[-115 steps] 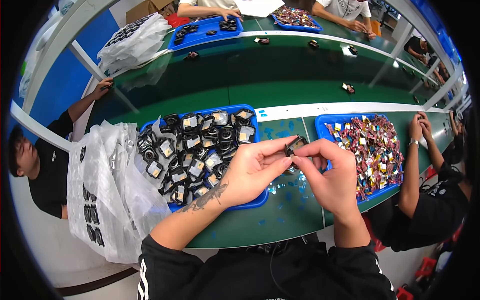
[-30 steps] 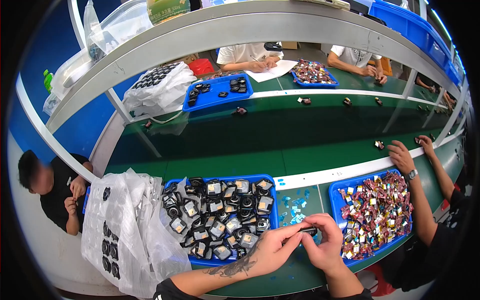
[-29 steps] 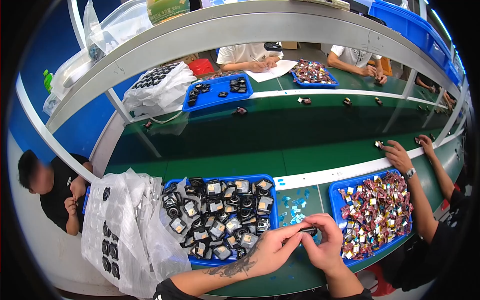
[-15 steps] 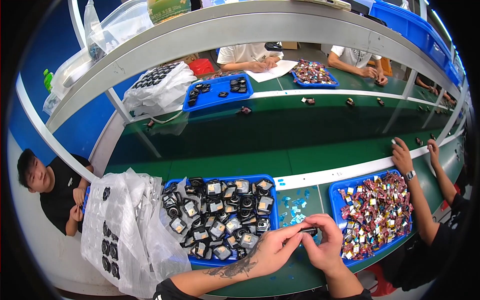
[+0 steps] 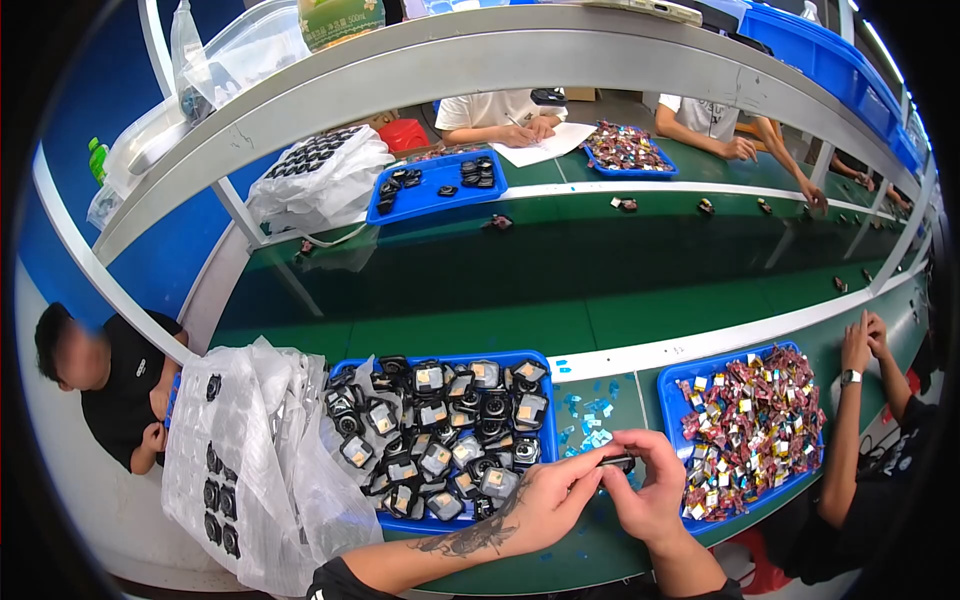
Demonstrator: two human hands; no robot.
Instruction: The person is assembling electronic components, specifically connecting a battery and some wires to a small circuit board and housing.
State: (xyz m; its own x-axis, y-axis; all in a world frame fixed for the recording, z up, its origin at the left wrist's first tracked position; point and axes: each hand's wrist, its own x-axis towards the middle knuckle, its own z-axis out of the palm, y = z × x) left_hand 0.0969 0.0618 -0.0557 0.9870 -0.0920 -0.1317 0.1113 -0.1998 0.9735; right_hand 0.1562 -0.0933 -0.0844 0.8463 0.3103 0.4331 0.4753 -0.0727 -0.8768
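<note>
My left hand (image 5: 556, 492) and my right hand (image 5: 650, 492) meet over the front of the green bench, fingers closed together on a small black part (image 5: 618, 463). Fingers cover most of this part, so its exact kind is hidden. Just left of my hands, a blue tray (image 5: 549, 400) holds many black camera-like housings (image 5: 436, 458) with clear or grey faces. Small blue film pieces (image 5: 592, 440) lie scattered beyond my fingertips. To the right, another blue tray (image 5: 668, 415) is heaped with small reddish assemblies (image 5: 750, 430) bearing white and yellow bits.
Stacked plastic-wrapped trays (image 5: 235, 460) stand at the left. A green conveyor belt (image 5: 480, 290) runs behind a white rail, carrying small parts. An overhead grey shelf beam (image 5: 520, 60) crosses the view. Co-workers sit at the left, right and far side; a co-worker's hands (image 5: 865, 340) are at right.
My hands stay in place around the black part. The right co-worker's hands have drawn back together from the rail. Across the belt, a person's arm now reaches right toward it. Belt parts shifted slightly right.
</note>
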